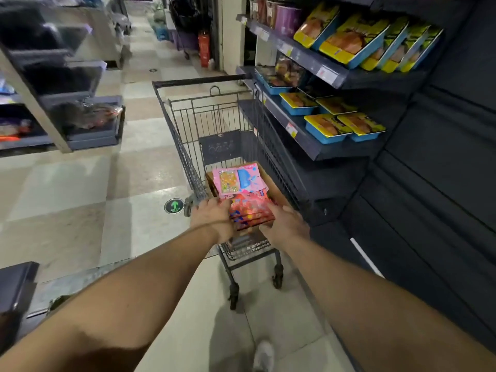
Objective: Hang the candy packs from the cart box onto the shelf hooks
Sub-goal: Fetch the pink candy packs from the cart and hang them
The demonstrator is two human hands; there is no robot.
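1. Both of my arms reach forward and down into the shopping cart (pixel 214 122), which stands in the aisle just beside the dark shelving on my right.
2. My left hand (pixel 213 218) is on the left edge of a stack of red candy packs (pixel 251 212), fingers curled over that edge and gripping it.
3. My right hand (pixel 285 224) holds the same stack from the right side, fingers wrapped under and around its near right corner (the fingertips themselves are hidden beneath the packs).
4. That stack sits at the near end of the brown cardboard box (pixel 276 189) lying in the cart basket; I cannot tell whether it is lifted clear of the box or resting in it.
5. One pink candy pack (pixel 239 179) with a blue panel and a small clear window lies flat in the box just beyond the stack, touching its far edge.
6. Yellow-and-blue trays (pixel 346 38) fill the upper shelf on my right, with more of them on the shelf tiers below.
7. Price tags (pixel 326 73) run along the shelf fronts.
8. A round green arrow sticker (pixel 174 205) marks the tiled floor left of the cart, near its front wheel.
9. My grey shoe (pixel 264 355) shows at the bottom of the view, behind the cart.
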